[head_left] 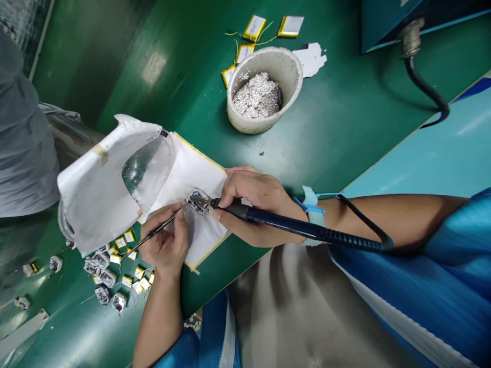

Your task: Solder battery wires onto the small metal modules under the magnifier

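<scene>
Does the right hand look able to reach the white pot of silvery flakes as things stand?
Probably yes: only bare green bench lies between the right hand and the white pot. But that hand is gripping a soldering iron, so it likely must set that down first.

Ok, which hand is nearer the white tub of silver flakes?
The right hand, gripping a soldering iron, is nearer, just below the white tub in this view. The left hand, holding tweezers, is farther off, down and to the tub's left.
</scene>
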Action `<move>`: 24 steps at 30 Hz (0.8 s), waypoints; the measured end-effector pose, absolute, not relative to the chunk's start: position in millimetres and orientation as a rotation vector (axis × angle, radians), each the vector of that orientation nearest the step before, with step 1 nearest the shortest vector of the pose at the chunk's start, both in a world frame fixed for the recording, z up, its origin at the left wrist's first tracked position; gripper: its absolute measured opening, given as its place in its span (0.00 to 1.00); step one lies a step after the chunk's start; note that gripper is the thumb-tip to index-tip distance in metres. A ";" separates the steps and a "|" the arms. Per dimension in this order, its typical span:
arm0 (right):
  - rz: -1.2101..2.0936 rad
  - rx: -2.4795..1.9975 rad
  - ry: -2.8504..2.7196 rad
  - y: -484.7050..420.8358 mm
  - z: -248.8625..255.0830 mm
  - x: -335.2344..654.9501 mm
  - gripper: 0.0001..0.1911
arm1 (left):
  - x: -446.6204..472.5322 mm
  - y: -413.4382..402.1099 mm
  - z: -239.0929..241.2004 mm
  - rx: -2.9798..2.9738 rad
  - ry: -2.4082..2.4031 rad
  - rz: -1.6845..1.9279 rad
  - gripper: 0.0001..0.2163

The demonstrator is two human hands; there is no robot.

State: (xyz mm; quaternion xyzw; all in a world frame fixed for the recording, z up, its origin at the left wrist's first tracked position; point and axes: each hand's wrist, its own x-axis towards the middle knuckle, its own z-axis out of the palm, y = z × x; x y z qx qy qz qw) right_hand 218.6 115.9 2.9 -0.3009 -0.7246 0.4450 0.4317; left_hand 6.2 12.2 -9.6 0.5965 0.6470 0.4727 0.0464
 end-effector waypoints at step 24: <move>1.117 -0.729 -1.843 114.8 1.8 218.0 0.10 | 4.8 10.4 -14.9 1.840 2.068 1.356 0.08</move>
